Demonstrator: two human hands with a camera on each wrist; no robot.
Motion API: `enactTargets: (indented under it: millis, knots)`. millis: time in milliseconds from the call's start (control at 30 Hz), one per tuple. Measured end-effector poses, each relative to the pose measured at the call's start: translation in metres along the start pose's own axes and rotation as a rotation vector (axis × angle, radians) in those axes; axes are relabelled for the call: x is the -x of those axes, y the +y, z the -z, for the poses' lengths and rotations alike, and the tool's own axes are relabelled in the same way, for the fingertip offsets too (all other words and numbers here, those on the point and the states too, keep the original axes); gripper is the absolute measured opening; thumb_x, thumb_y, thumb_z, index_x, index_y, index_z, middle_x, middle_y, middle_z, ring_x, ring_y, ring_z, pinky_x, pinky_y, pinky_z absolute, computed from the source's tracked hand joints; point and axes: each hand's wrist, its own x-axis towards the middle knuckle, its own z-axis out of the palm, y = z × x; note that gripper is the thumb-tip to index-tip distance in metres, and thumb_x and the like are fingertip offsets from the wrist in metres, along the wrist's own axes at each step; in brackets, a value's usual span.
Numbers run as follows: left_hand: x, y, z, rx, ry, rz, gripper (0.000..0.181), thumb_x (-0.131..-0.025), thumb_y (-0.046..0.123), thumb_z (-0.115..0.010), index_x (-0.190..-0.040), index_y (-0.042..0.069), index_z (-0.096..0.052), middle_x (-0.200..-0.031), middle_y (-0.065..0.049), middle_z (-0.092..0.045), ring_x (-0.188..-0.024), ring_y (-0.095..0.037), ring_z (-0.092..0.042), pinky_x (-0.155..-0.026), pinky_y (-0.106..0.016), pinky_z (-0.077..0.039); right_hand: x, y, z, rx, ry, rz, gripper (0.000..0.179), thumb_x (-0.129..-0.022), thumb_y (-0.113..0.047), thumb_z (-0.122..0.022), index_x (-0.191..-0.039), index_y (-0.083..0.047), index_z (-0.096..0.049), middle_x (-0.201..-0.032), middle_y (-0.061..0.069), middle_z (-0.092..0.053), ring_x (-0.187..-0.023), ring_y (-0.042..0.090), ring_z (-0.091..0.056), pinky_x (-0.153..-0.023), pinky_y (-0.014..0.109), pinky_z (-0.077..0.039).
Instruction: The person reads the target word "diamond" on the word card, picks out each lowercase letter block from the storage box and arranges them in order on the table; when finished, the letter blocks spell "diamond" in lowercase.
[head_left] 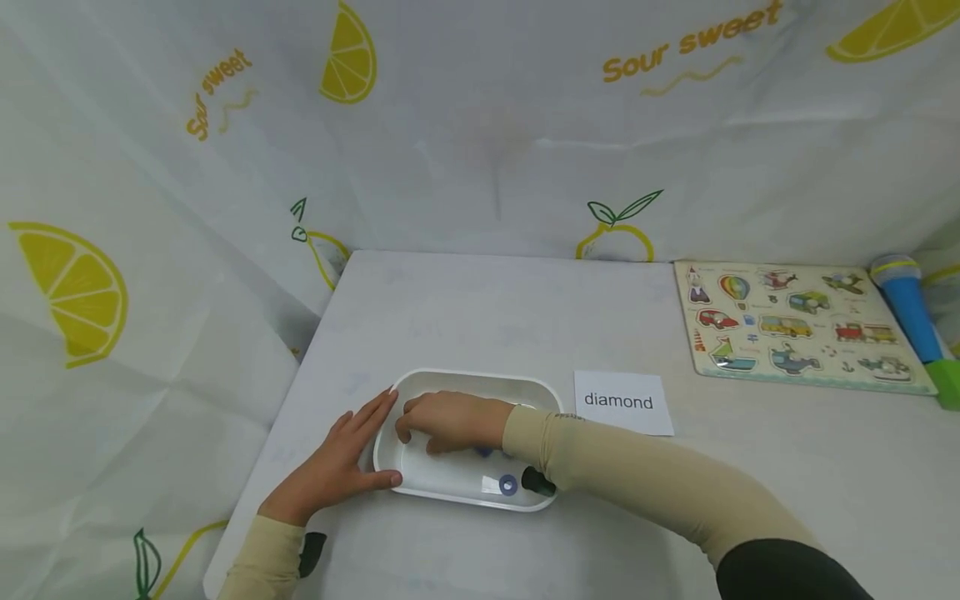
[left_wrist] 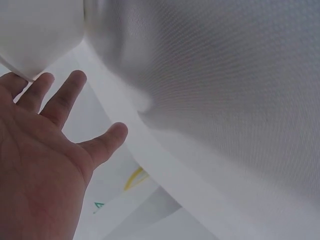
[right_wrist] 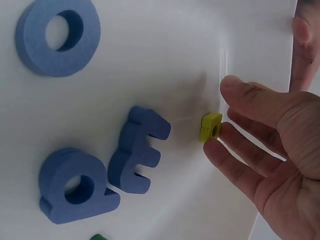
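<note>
Well, blue letters (right_wrist: 127,150) inside tray (head_left: 442,471).

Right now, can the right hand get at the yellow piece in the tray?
Likely yes: the right hand is inside the white tray, fingers right at the yellow piece; nothing shows blocking them, and the blue letters lie apart.

Letters (right_wrist: 125,157) are contained in the tray (head_left: 442,477); a card (head_left: 624,402) is placed right of it, a puzzle board (head_left: 802,327) farther right and behind.
</note>
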Motion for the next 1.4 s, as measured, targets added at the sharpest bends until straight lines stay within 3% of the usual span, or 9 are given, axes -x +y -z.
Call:
enactTargets:
  millis: [167, 333, 467, 700, 900, 1167, 1267, 1400]
  knots:
    - [-0.001, 0.000, -0.001, -0.004, 0.001, 0.004, 0.110, -0.081, 0.049, -0.083, -0.164, 0.018, -0.018, -0.168, -0.005, -0.020, -0.149, -0.033, -0.028, -0.115, -0.066, -0.013, -0.001, 0.002, -0.003, 0.057, 0.035, -0.025, 0.036, -0.083, 0.009, -0.071, -0.110, -0.015, -0.073, -0.101, -0.002, -0.063, -0.087, 0.009, -0.059, -0.077, 0.016, -0.045]
    - [-0.002, -0.001, -0.002, 0.004, 0.000, 0.003, 0.110, -0.081, 0.050, -0.082, -0.164, 0.019, -0.018, -0.168, -0.005, -0.020, -0.149, -0.032, -0.026, -0.115, -0.065, -0.013, 0.000, 0.006, -0.008, 0.052, 0.072, -0.059, 0.030, -0.088, 0.010, -0.065, -0.103, -0.015, -0.074, -0.092, -0.003, -0.058, -0.079, 0.010, -0.055, -0.071, 0.016, -0.043]
    - [-0.001, -0.002, -0.003, 0.001, 0.015, -0.009, 0.109, -0.081, 0.048, -0.083, -0.164, 0.018, -0.019, -0.167, -0.005, -0.021, -0.148, -0.032, -0.028, -0.114, -0.067, -0.015, -0.001, 0.008, -0.011, 0.077, 0.081, -0.050, 0.033, -0.089, 0.009, -0.064, -0.108, -0.016, -0.074, -0.094, -0.004, -0.064, -0.086, 0.012, -0.059, -0.077, 0.018, -0.044]
    - [0.000, -0.002, -0.005, 0.004, 0.017, -0.007, 0.106, -0.083, 0.045, -0.082, -0.164, 0.017, -0.019, -0.167, -0.007, -0.022, -0.148, -0.035, -0.029, -0.113, -0.068, -0.016, 0.000, 0.002, -0.009, 0.160, 0.037, -0.026, 0.037, -0.089, 0.005, -0.067, -0.114, -0.021, -0.073, -0.101, -0.005, -0.068, -0.091, 0.014, -0.060, -0.077, 0.022, -0.048]
    - [0.000, -0.002, -0.005, -0.004, 0.010, 0.009, 0.108, -0.083, 0.047, -0.082, -0.164, 0.019, -0.018, -0.167, -0.006, -0.021, -0.148, -0.033, -0.028, -0.114, -0.067, -0.014, 0.006, -0.006, 0.007, 0.158, -0.019, 0.008, 0.038, -0.090, 0.001, -0.070, -0.120, -0.023, -0.072, -0.104, -0.008, -0.067, -0.087, 0.009, -0.060, -0.074, 0.022, -0.050]
    - [0.000, 0.001, -0.003, -0.004, 0.014, 0.018, 0.105, -0.084, 0.046, -0.081, -0.164, 0.020, -0.019, -0.167, -0.006, -0.022, -0.147, -0.036, -0.030, -0.113, -0.069, -0.014, 0.050, -0.020, 0.055, -0.017, -0.001, 0.012, 0.059, -0.093, -0.002, -0.072, -0.143, -0.026, -0.055, -0.100, -0.011, -0.070, -0.090, 0.003, -0.060, -0.080, 0.016, -0.048]
    - [0.000, 0.002, -0.003, -0.008, 0.005, 0.031, 0.106, -0.084, 0.047, -0.082, -0.165, 0.021, -0.018, -0.167, -0.006, -0.021, -0.147, -0.036, -0.029, -0.114, -0.068, -0.014, 0.073, -0.022, 0.071, -0.053, 0.060, 0.001, 0.055, -0.094, 0.001, -0.069, -0.142, -0.024, -0.056, -0.105, -0.011, -0.070, -0.094, 0.004, -0.061, -0.081, 0.018, -0.050]
    - [0.000, 0.001, -0.002, -0.012, -0.001, 0.043, 0.108, -0.083, 0.047, -0.082, -0.165, 0.021, -0.016, -0.167, -0.006, -0.020, -0.148, -0.034, -0.028, -0.115, -0.067, -0.013, 0.106, -0.019, 0.085, -0.170, 0.192, -0.003, 0.044, -0.098, 0.001, -0.062, -0.138, -0.016, -0.059, -0.102, -0.009, -0.067, -0.087, 0.004, -0.059, -0.078, 0.022, -0.052]
